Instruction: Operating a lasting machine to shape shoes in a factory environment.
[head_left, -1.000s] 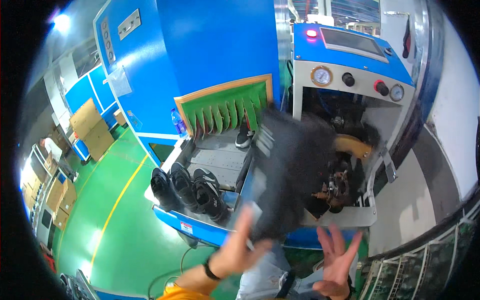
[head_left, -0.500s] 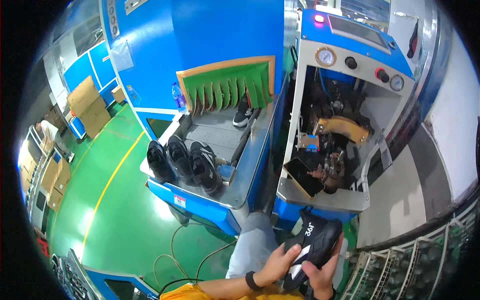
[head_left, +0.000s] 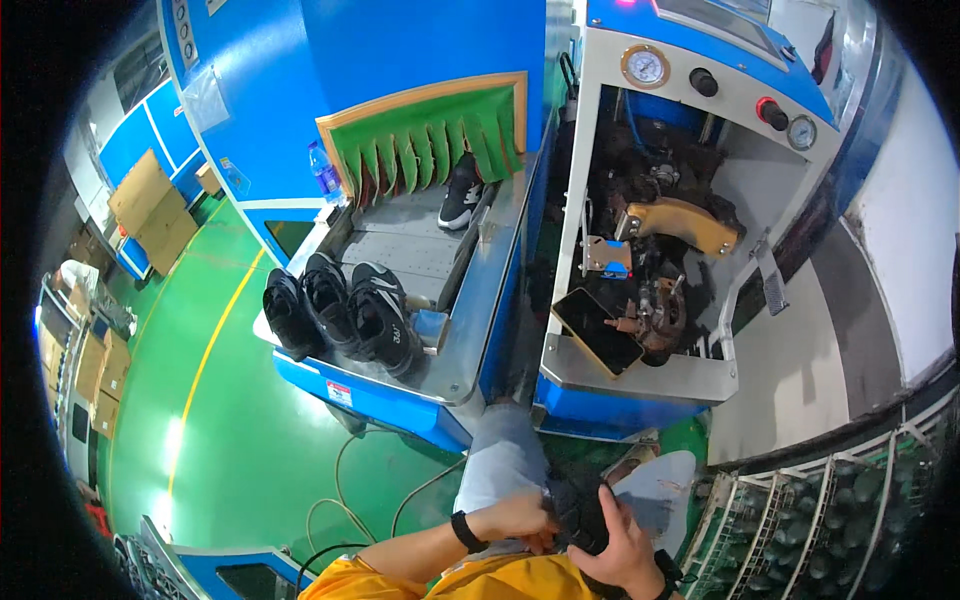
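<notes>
A black shoe is held low in front of my body, over my lap, its white-marked side turned out of sight. My right hand grips it from the right, thumb and fingers wrapped around it. Against the shoe's left side is my left hand, its fingers curled and slightly blurred; what they pinch is hidden. Three black shoes with white marks, among them the nearest shoe, stand in a row on the machine's ledge at the left. Another black-and-white shoe sits on the conveyor by the green flap curtain.
A blue machine with a grey conveyor is ahead left. Right of it stands an open-fronted machine with gauges and a tan curved pad. A phone lies on its lip. A wire rack holds several dark rounded pieces.
The shoe has been turned and drawn down toward my body, hiding its white marks. My left hand has shifted left to the shoe's side. The view has tilted slightly.
</notes>
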